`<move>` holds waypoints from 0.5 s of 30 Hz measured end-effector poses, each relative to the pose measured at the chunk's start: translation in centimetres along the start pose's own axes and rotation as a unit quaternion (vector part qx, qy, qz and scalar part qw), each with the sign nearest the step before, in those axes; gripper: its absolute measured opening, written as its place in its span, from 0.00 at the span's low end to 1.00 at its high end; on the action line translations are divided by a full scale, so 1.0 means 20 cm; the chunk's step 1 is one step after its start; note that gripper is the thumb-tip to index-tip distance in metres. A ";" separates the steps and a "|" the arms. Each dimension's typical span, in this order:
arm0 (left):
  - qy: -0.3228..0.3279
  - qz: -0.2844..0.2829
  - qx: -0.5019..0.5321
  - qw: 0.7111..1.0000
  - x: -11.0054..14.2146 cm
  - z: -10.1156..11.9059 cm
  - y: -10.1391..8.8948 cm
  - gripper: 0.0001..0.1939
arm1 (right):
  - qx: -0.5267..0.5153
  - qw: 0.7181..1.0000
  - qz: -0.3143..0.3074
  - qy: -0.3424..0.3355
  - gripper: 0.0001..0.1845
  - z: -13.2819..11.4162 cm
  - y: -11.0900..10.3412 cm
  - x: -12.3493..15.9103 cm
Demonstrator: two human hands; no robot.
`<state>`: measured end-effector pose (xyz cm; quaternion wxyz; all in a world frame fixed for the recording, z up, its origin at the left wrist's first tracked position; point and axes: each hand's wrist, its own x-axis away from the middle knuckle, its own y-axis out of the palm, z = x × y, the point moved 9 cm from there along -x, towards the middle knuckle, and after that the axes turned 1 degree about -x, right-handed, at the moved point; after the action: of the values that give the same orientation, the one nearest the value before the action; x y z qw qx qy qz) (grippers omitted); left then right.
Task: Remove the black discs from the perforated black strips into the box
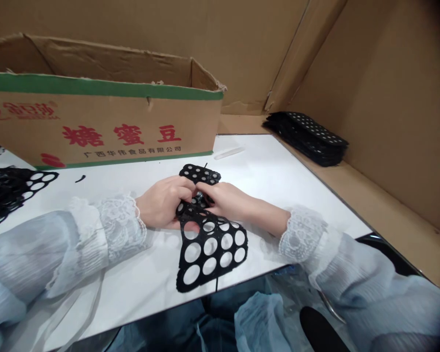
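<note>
A thin black sheet (200, 247) full of round holes lies bunched at its middle on the white table, its large-holed half spreading toward the near edge. Its far end, with smaller, partly filled rounds, sticks out beyond my fingers. My left hand (166, 198) is closed on the sheet's middle from the left, fingers curled. From the right, my right hand (227, 199) pinches the same middle part, its fingertips close to those of the left. What lies between the fingertips is partly hidden.
An open cardboard box (132, 117) with a green rim stands at the back left. Black holed scraps (7, 193) are heaped at the left. A stack of black sheets (308, 137) rests at the back right. A clear strip (229, 153) lies near the box.
</note>
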<state>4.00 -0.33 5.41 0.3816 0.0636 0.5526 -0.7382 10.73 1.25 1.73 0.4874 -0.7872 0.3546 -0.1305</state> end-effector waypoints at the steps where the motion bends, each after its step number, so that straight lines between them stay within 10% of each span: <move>1: 0.023 0.013 0.001 1.000 0.00 0.02 -0.01 0.24 | -0.013 1.000 -0.003 0.004 0.15 0.00 0.00 0.00; 7: 0.129 0.059 -0.023 0.990 0.01 0.10 -0.04 0.21 | -0.046 0.997 -0.046 0.048 0.16 0.06 0.02 -0.01; 15: 0.064 0.035 -0.122 0.990 0.01 0.03 -0.02 0.15 | -0.126 0.991 -0.032 -0.021 0.14 -0.06 -0.04 0.02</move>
<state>3.85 -0.94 5.98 0.3755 0.0829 0.6597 -0.6457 10.74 0.34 2.84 0.3872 -0.8558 0.3326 -0.0837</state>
